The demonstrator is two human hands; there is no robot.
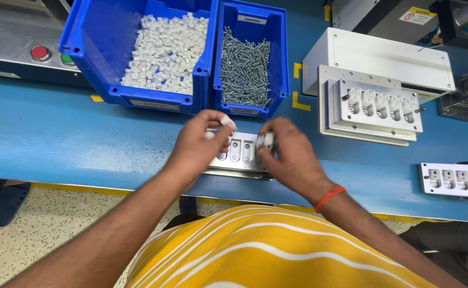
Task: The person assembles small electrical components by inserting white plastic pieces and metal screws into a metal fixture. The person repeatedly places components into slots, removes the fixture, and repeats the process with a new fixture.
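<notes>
Metal fixture plate [239, 154]: lies flat near the front edge of the blue bench [58, 133], directly before the two blue bins; its long axis runs left to right along that edge, its row of oval pockets facing up.
Left hand [199, 144]: over the plate's left end; grip pinched narrow on a small white plastic piece [227, 122] between thumb and fingertips.
Right hand [290, 157]: over the plate's right end; grip closed on another small white piece [266, 140] at the plate's upper edge.
Step in hand: by the look of it, seating white pieces into the plate's pockets, both hands at once.
Next move calls for: probably turning each piece to match its pocket and pressing straight down; motion blur hides how the pieces sit.
Left bin [164, 50]: heaped with white plastic pieces.
Right bin [247, 72]: full of silver screws.
Other fixtures: a loaded plate on the white machine [381, 104] at the right, another [455, 180] at the bench's right edge.
</notes>
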